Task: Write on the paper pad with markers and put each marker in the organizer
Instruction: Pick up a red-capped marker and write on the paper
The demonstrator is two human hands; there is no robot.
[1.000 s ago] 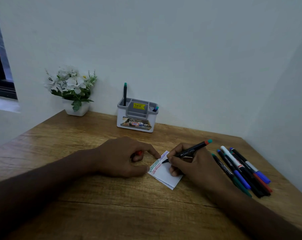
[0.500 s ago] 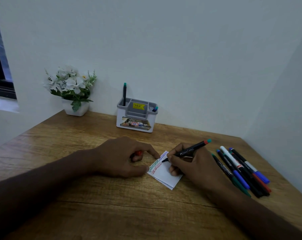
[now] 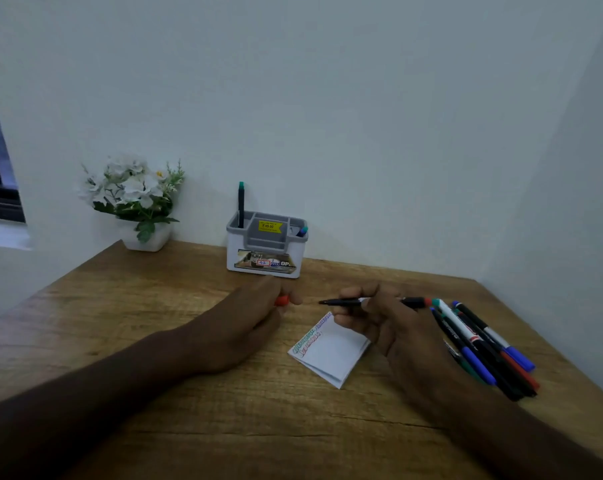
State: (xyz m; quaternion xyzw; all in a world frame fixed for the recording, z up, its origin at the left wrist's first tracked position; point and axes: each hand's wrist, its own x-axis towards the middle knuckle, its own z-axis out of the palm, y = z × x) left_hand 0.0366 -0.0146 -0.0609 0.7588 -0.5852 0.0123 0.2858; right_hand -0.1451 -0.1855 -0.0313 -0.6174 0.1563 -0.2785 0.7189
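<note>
A small white paper pad (image 3: 331,351) lies on the wooden desk, with coloured writing along its upper left edge. My right hand (image 3: 386,327) grips a black marker (image 3: 345,301) above the pad, held level, its bare tip pointing left. My left hand (image 3: 255,313) is off the pad to the left and pinches a red cap (image 3: 282,301) in its fingers, close to the marker's tip. The white and grey organizer (image 3: 267,249) stands by the wall; a green-topped marker (image 3: 241,204) stands upright in it and another marker (image 3: 302,231) leans at its right end.
Several loose markers (image 3: 483,348) lie in a row on the desk to the right of my right hand. A white pot of white flowers (image 3: 137,199) sits at the back left. Walls close the desk at the back and right; a window is at far left.
My right hand lifted the marker off the pad and turned it level, tip to the left. My left hand left the pad and rose toward the tip with the red cap.
</note>
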